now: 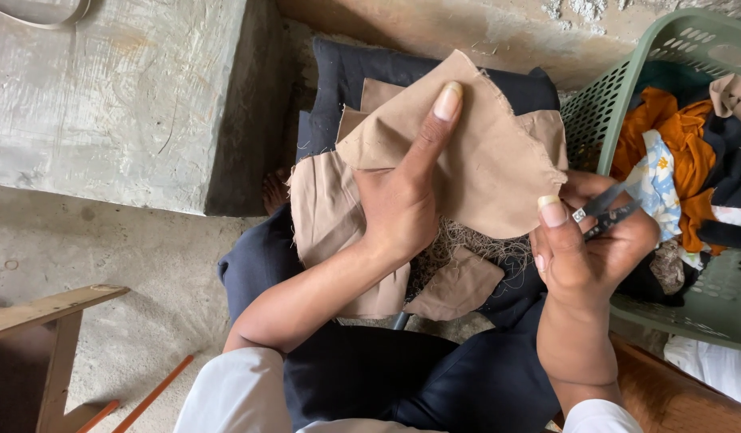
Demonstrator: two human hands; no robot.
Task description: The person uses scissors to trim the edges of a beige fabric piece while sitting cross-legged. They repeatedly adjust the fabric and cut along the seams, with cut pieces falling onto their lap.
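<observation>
- Tan cloth piece [483, 160], frayed at its edges, is held up over the lap, in front of the dark trousers [435, 377].
- Left hand [398, 204] pinches it, thumb pressed flat on the front, fingers hidden behind.
- Right hand [591, 248] touches the cloth's lower right edge and is closed around small metal snips [607, 212].
- More tan pieces [330, 216] and loose threads [475, 240] lie on the lap.
- Green plastic basket [627, 88] of mixed fabric scraps stands just beside the right hand.

Looks like a rough home tailoring spot: bare concrete floor [130, 265], green laundry basket [627, 96] stuffed with fabric scraps [675, 136].
</observation>
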